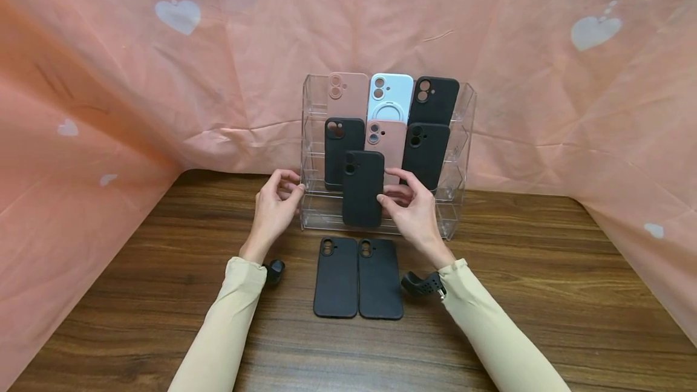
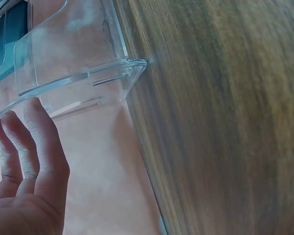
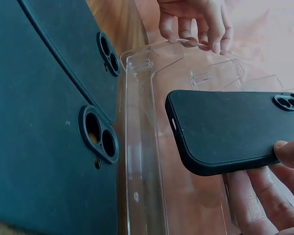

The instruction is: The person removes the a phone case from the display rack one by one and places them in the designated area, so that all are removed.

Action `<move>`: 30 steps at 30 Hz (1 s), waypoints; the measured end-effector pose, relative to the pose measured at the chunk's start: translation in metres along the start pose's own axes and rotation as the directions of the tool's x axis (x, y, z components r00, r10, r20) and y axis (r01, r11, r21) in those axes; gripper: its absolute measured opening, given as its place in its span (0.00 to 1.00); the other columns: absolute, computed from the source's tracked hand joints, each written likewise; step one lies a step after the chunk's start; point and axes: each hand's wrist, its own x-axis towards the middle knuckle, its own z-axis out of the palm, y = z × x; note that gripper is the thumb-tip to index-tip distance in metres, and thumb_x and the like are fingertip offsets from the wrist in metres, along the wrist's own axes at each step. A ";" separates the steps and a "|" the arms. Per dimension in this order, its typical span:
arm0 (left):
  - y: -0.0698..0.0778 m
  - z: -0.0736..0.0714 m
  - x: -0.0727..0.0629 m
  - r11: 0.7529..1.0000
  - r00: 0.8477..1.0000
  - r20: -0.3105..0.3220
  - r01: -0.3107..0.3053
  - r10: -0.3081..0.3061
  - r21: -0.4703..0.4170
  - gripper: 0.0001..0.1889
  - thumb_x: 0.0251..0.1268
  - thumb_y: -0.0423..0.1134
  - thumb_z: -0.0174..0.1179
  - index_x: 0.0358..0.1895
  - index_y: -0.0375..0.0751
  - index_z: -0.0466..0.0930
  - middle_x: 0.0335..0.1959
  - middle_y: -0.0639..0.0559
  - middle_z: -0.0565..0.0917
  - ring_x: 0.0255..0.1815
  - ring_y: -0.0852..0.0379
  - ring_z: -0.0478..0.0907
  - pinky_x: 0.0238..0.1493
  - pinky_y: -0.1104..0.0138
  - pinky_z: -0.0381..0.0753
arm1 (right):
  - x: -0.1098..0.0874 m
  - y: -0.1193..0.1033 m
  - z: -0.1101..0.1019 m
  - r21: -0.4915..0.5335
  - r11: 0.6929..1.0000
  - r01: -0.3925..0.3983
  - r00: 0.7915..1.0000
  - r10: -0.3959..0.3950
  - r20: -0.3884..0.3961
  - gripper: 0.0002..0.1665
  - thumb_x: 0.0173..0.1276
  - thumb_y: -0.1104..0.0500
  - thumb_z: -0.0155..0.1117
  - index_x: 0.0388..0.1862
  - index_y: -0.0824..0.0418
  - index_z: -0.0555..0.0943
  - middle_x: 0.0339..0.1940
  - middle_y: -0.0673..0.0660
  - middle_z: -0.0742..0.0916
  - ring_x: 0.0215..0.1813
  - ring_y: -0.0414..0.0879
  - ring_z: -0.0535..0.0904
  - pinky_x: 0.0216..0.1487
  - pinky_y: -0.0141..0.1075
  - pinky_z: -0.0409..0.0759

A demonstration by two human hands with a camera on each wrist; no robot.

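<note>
My right hand [image 1: 416, 207] pinches a black phone case [image 1: 363, 195] by its right edge, thumb on the back face and fingers behind. The case stands upright in front of the clear acrylic display rack [image 1: 313, 92], over its lowest tier; its camera cutout is at the top. At the rack's left side, my left hand [image 1: 276, 201] holds the edge of the side panel between thumb and fingers, as the right wrist view also shows. Two more black phone cases, one on the left [image 1: 336, 283] and one on the right [image 1: 380, 286], lie side by side before the rack.
Upper tiers bear several cases: pink [image 1: 348, 95] and white [image 1: 391, 92] with black [image 1: 438, 98] on top, then black [image 1: 344, 147], pink [image 1: 393, 144] and black [image 1: 427, 153] below. Peach cloth [image 1: 261, 59] hangs behind and beside the wooden table [image 1: 523, 277].
</note>
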 end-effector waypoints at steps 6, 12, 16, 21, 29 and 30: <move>0.000 0.000 0.000 1.000 1.000 0.001 0.005 -0.005 -0.002 0.09 0.69 0.38 0.63 0.49 0.43 0.79 0.36 0.42 0.84 0.33 0.35 0.87 0.23 0.67 0.86 | -0.005 -0.002 -0.011 -0.014 1.000 -0.014 1.000 0.014 0.007 0.33 0.65 0.72 0.70 0.68 0.56 0.77 0.44 0.67 0.91 0.43 0.59 0.90 0.39 0.28 0.89; 0.001 0.001 -0.001 1.000 1.000 -0.006 -0.001 0.001 -0.004 0.09 0.69 0.38 0.63 0.49 0.42 0.79 0.36 0.42 0.84 0.33 0.35 0.87 0.23 0.68 0.86 | -0.010 -0.003 -0.022 -0.008 1.000 -0.015 1.000 0.016 0.013 0.34 0.65 0.72 0.70 0.69 0.54 0.77 0.45 0.67 0.91 0.39 0.39 0.90 0.37 0.32 0.90; 0.001 0.000 -0.002 1.000 1.000 -0.005 0.002 -0.002 -0.001 0.09 0.70 0.38 0.63 0.50 0.43 0.79 0.37 0.43 0.84 0.32 0.36 0.87 0.22 0.69 0.86 | -0.013 -0.005 -0.027 0.017 0.999 -0.029 0.999 0.029 0.014 0.35 0.65 0.73 0.70 0.69 0.53 0.77 0.45 0.68 0.90 0.38 0.33 0.89 0.36 0.32 0.90; 0.000 0.001 -0.002 1.000 1.000 0.000 0.000 0.000 -0.005 0.10 0.69 0.38 0.63 0.50 0.42 0.79 0.37 0.43 0.84 0.33 0.35 0.86 0.23 0.68 0.86 | -0.017 -0.005 -0.033 0.017 0.999 -0.046 0.999 0.046 0.015 0.37 0.65 0.73 0.70 0.71 0.52 0.76 0.46 0.69 0.90 0.38 0.34 0.89 0.38 0.35 0.91; 0.000 0.000 -0.001 1.000 1.000 0.003 0.012 -0.012 -0.021 0.10 0.70 0.38 0.63 0.50 0.42 0.79 0.37 0.42 0.84 0.35 0.32 0.86 0.30 0.49 0.90 | -0.023 -0.006 -0.043 0.023 0.999 -0.047 0.999 0.047 0.011 0.38 0.64 0.74 0.69 0.72 0.54 0.74 0.45 0.72 0.89 0.38 0.34 0.89 0.38 0.40 0.91; 0.000 0.000 -0.001 1.000 1.000 0.004 0.015 -0.015 -0.027 0.10 0.70 0.38 0.63 0.50 0.42 0.79 0.37 0.42 0.84 0.35 0.32 0.86 0.30 0.48 0.90 | -0.024 -0.006 -0.045 0.024 0.999 -0.048 0.999 0.048 0.012 0.38 0.64 0.74 0.69 0.72 0.54 0.74 0.45 0.72 0.89 0.38 0.34 0.89 0.38 0.40 0.91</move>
